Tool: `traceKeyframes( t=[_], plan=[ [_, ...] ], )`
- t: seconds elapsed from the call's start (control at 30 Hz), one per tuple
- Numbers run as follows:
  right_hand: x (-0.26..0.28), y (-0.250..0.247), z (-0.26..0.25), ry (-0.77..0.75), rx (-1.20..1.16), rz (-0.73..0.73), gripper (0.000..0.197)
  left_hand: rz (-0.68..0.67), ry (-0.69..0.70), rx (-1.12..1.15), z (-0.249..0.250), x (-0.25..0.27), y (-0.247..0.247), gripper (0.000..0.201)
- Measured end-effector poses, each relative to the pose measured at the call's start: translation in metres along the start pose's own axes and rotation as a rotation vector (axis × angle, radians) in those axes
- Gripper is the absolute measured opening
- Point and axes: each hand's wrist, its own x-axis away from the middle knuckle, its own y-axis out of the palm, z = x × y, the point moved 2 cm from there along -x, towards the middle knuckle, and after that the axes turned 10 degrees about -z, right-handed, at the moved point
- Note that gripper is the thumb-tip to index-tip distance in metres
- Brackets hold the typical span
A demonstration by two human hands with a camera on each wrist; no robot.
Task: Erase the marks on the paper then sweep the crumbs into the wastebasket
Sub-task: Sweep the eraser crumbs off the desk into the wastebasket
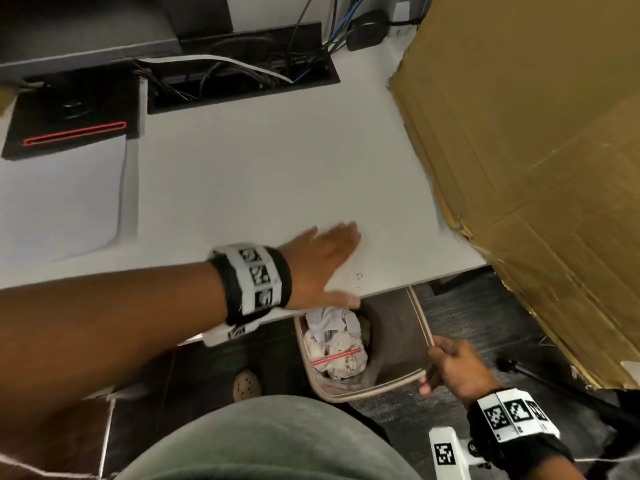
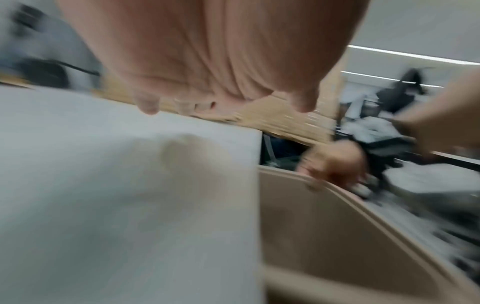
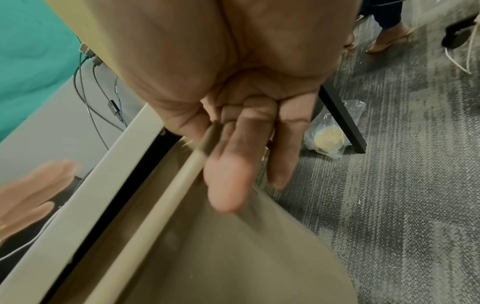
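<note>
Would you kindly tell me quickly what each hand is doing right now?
Left hand: open, fingers straight, flat on the desk near its front edge.
Right hand: closed on the rim of the wastebasket, holding it below the desk edge.

desk: white top (image 1: 263,174), cable cutout (image 1: 242,84) at far edge
right: big cardboard sheet (image 1: 540,168) leaning over desk corner
floor: grey mottled carpet (image 3: 402,185), black table leg (image 3: 342,121) on it
far left: black box (image 1: 72,123), red slot
</note>
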Motion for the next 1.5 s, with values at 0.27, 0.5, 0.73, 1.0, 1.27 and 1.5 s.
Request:
traceKeyframes(
  t=[0.27, 0.5, 0.73, 1.0, 1.27, 1.5],
  plan=[
    [-0.002, 0.001, 0.001, -0.01, -0.012, -0.013, 0.021, -0.07, 0.085, -0.144, 0.031, -0.001, 0.031, 0.097],
    [0.002, 0.001, -0.001, -0.02, -0.033, -0.028, 0.022, -0.009, -0.082, -0.044, -0.004, -0.011, -0.002, 0.099],
    [0.005, 0.001, -0.004, -0.019, -0.048, -0.036, 0.021, 0.007, -0.28, 0.007, -0.041, -0.051, -0.029, 0.105],
    [0.011, -0.002, 0.0, -0.031, -0.042, -0.038, 0.022, -0.132, 0.138, -0.176, 0.038, 0.006, 0.031, 0.094],
    [0.012, -0.002, -0.002, -0.016, -0.049, -0.053, 0.021, 0.002, -0.058, -0.056, 0.004, -0.034, -0.021, 0.096],
    [0.009, -0.005, 0.005, 0.014, 0.025, -0.043, 0.021, -0.123, 0.224, -0.153, 0.05, 0.0, 0.028, 0.09]
  ],
)
